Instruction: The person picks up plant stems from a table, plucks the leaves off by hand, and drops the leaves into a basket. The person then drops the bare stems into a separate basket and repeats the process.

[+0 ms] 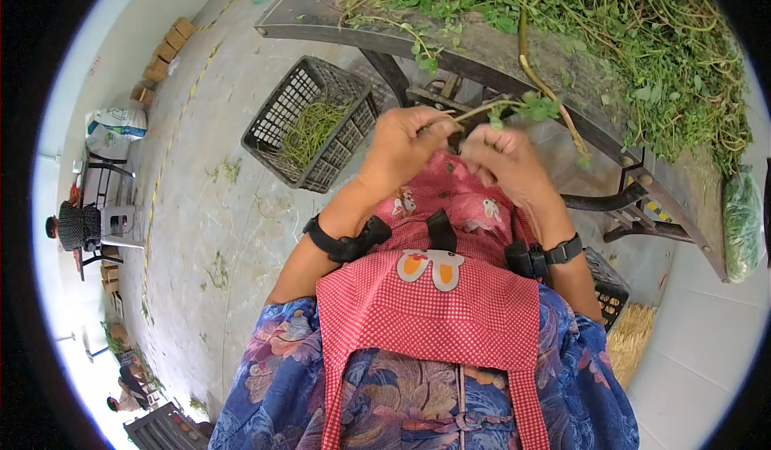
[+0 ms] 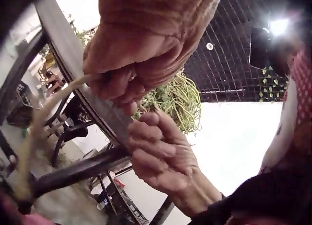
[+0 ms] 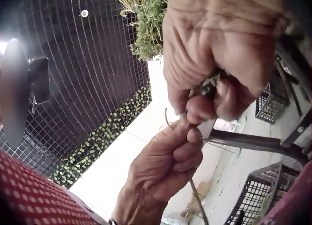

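In front of the apron both hands meet at a green leafy stem [image 1: 482, 109]. My left hand [image 1: 408, 146] pinches the stem between thumb and curled fingers; in the left wrist view its bare, pale length [image 2: 53, 102] runs down from that hand. My right hand [image 1: 514, 162], slightly blurred, has its fingertips right at the left hand's. Green leaf bits [image 3: 210, 82] show inside its curled fingers in the right wrist view. A longer, thicker stem [image 1: 548, 90] hangs over the table edge just beyond the right hand.
A large heap of leafy stems [image 1: 642, 57] covers the dark table [image 1: 482, 44] ahead. On the floor at left stands a black crate [image 1: 337, 161] holding bare stems [image 1: 313, 133]. A second crate [image 1: 606, 289] and a straw bundle [image 1: 630, 338] are at right. Scattered greens lie on the floor.
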The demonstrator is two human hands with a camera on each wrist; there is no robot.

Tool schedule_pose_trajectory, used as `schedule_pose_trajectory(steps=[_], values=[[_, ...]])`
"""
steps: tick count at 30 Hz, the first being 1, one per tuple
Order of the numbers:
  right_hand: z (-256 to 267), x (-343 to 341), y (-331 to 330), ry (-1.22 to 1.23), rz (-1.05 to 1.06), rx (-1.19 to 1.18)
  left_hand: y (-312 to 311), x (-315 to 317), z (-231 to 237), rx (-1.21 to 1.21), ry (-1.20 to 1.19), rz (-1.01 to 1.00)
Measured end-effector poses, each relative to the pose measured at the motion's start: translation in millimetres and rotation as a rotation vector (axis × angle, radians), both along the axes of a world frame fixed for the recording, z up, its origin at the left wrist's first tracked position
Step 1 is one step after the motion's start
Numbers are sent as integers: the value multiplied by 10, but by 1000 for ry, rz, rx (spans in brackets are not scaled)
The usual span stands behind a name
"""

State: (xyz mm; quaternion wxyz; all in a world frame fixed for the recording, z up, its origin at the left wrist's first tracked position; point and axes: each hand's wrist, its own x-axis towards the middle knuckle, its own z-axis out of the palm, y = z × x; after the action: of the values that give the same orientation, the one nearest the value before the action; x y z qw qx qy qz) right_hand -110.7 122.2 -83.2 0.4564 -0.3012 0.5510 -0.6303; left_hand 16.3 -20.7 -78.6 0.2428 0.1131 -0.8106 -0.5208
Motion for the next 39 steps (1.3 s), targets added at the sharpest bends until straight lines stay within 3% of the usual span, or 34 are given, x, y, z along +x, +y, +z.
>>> schedule_pose_trajectory(steps=[2,3,5,8,12,19,21,23,27,28,29,31,33,36,38,39], values=[[33,-3,85,-23,197,95,-63,27,17,53,-47,16],[-8,-49,115,-23,197,96,-77,37,44,105,-92,33],[-115,-130,145,-298,127,-146,-54,60,100,154,-94,9],[-152,-157,138,-408,-4,-258,-13,91,155,197,-110,-36],[-86,-139,135,-424,-38,-197,3,86,152,225,-137,-67],[-149,-88,36,-206,-115,-100,10,71,102,103,-189,-94],[-149,-69,38,-148,-138,-62,71,47,170,230,-260,-138],[-118,-54,53,172,-48,13,66,37,122,145,-221,-155],[24,-103,223,238,166,132,-159,34,47,60,-154,-102],[9,-120,259,70,121,90,-202,38,37,62,-155,-102],[-2,-130,283,-97,76,49,-233,45,27,166,-143,-101],[24,-161,282,-117,57,31,-243,55,42,268,-129,-97],[69,-143,261,-137,38,11,-206,51,118,683,-172,-114],[140,-25,195,14,82,83,-89,-18,178,717,-172,-81],[168,13,140,313,129,143,-35,-41,151,763,-218,-85],[164,34,115,312,131,142,-23,-44,142,809,-267,-90]])
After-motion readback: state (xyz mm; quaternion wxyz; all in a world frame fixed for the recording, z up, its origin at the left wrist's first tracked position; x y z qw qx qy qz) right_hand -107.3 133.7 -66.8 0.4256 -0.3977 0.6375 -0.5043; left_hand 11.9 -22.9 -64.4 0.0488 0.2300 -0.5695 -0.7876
